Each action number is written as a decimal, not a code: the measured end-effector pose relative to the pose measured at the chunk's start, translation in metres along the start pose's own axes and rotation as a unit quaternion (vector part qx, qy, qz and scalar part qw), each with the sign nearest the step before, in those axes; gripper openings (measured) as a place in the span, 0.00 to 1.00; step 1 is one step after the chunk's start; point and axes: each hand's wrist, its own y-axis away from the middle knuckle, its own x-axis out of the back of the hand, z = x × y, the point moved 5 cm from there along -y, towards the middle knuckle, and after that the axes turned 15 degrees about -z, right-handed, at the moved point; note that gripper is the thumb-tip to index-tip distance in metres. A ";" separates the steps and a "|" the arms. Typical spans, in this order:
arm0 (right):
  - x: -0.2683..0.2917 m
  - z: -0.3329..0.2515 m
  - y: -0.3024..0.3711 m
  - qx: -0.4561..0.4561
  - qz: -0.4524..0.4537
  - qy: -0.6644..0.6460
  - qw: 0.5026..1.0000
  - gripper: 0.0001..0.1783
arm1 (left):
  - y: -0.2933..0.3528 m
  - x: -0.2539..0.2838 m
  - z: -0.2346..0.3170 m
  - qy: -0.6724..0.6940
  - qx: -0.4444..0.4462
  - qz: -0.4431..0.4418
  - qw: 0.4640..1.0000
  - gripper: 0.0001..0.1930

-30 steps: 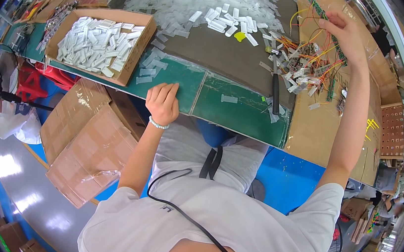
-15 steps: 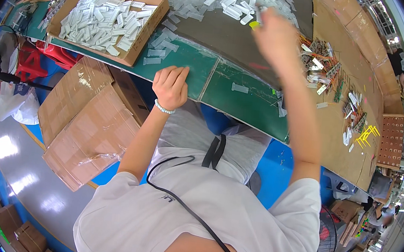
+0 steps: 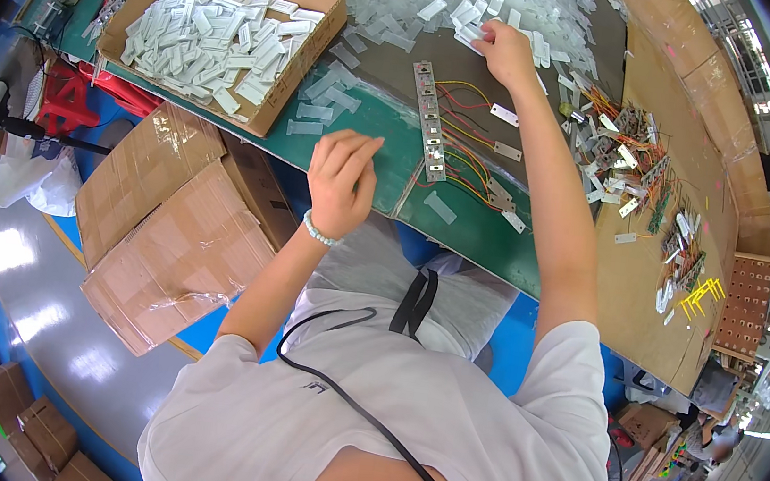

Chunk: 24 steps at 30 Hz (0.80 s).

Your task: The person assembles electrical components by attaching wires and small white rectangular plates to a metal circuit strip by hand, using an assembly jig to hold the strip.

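The right hand was stretched to the heap of small white packets at the table's far side, fingers closed about one; a picking step was judged in hand; the left hand lay flat, fingers loosely spread and empty, at the green table edge beside the wired strip; carrying the packet back toward the strip seemed called for next.

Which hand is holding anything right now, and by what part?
Right hand touches the white packets; whether it grips one cannot be told. Left hand rests empty on the table edge.
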 end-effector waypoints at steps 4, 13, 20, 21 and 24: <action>-0.006 -0.001 -0.010 0.028 -0.102 -0.053 0.993 0.13 | -0.044 0.006 0.011 0.075 -0.008 -0.025 0.997 0.15; 0.060 0.013 0.040 0.058 -0.063 -0.255 0.963 0.30 | -0.151 -0.120 -0.007 0.009 -0.118 -0.280 0.953 0.08; 0.054 0.068 0.121 -0.070 -0.037 -0.434 0.898 0.11 | -0.155 -0.150 -0.020 0.034 -0.144 -0.354 0.923 0.05; 0.052 0.070 0.128 -0.094 -0.029 -0.463 0.881 0.10 | -0.156 -0.145 -0.019 0.058 -0.145 -0.310 0.938 0.05; 0.037 0.063 0.138 -0.133 -0.042 -0.526 0.839 0.10 | -0.154 -0.140 -0.013 0.052 -0.143 -0.258 0.954 0.06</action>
